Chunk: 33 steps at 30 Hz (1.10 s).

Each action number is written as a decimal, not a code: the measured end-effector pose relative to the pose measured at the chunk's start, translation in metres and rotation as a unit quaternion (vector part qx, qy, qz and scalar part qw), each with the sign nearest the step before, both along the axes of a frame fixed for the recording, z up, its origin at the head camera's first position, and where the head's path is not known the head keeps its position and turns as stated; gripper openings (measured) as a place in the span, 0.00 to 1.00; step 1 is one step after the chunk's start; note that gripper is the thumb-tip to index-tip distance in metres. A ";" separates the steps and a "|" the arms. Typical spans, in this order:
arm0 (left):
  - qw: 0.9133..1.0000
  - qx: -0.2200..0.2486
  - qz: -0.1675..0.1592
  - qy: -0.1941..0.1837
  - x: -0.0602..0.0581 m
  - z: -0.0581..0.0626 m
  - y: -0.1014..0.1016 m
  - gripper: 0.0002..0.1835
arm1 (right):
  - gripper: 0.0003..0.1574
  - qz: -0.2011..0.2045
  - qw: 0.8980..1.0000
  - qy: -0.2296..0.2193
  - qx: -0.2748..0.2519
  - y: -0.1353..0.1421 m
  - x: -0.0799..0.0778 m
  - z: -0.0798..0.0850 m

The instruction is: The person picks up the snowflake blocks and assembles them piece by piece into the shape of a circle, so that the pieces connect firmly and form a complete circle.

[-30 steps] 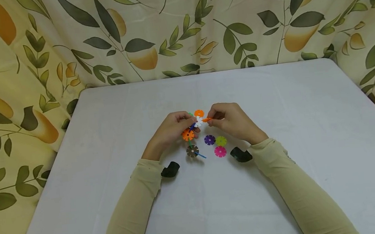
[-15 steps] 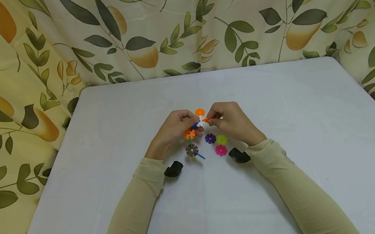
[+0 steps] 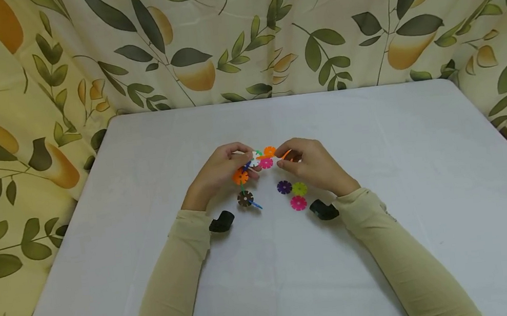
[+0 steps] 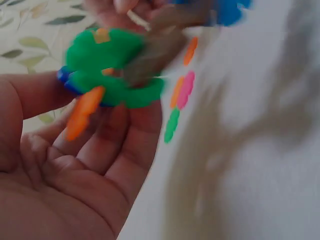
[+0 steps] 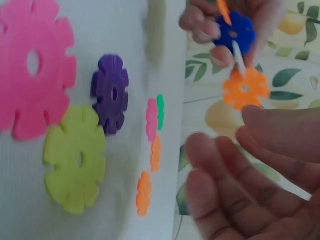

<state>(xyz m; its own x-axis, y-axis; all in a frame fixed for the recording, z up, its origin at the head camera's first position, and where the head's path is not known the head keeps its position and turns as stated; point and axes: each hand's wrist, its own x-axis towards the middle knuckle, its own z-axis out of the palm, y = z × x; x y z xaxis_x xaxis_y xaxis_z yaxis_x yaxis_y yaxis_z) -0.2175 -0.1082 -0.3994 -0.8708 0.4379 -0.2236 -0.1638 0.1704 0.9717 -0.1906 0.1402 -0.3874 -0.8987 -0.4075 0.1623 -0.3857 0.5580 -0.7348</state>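
Observation:
In the head view my left hand pinches a chain of notched plastic flower discs. Its hanging part has an orange disc, a brown disc and a blue disc seen edge-on. In the left wrist view a green disc lies at the fingertips. In the right wrist view another blue disc, a white disc seen edge-on and an orange end disc are joined. My right hand has its fingers apart; its thumb is at that end disc, contact unclear.
Nearer on the white table lie loose purple, yellow-green and pink discs. Behind the hands are more: orange, pink and green. Black wrist cameras hang at both wrists. A patterned curtain stands behind.
The left hand has moved left with the chain. The right hand has let go of the orange disc, which stays on the chain's end. Loose discs behind show more now.

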 end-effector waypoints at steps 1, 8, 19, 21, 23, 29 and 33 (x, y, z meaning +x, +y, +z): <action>1.000 0.000 -0.002 -0.005 -0.001 -0.001 -0.002 0.13 | 0.12 0.000 1.000 -0.009 0.011 0.001 -0.001 0.000; 0.999 0.007 -0.014 -0.042 -0.003 -0.009 -0.008 0.14 | 0.10 0.042 0.994 -0.070 0.067 0.005 -0.005 -0.006; 0.997 -0.002 -0.072 -0.012 -0.007 -0.014 -0.014 0.19 | 0.11 0.107 0.979 -0.102 0.138 0.005 -0.005 -0.010; 0.996 -0.008 -0.083 -0.009 -0.008 -0.015 -0.015 0.19 | 0.11 0.109 0.977 -0.100 0.150 0.005 -0.005 -0.011; 0.995 -0.015 -0.094 -0.005 -0.008 -0.014 -0.015 0.18 | 0.11 0.109 0.977 -0.099 0.156 0.004 -0.004 -0.012; 0.993 -0.035 -0.112 0.008 -0.006 -0.012 -0.013 0.17 | 0.10 0.093 0.980 -0.107 0.138 0.004 -0.004 -0.013; 0.994 -0.032 -0.105 0.003 -0.006 -0.013 -0.012 0.17 | 0.09 0.083 0.985 -0.103 0.113 0.007 -0.005 -0.014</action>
<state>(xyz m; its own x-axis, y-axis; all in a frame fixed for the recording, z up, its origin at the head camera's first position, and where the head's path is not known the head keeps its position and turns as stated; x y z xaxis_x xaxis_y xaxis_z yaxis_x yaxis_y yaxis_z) -0.2235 -0.1201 -0.4127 -0.7629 0.5956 -0.2515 -0.1119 0.2614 0.9587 -0.1960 0.1467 -0.4012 -0.8208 -0.5567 -0.1284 -0.3407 0.6574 -0.6721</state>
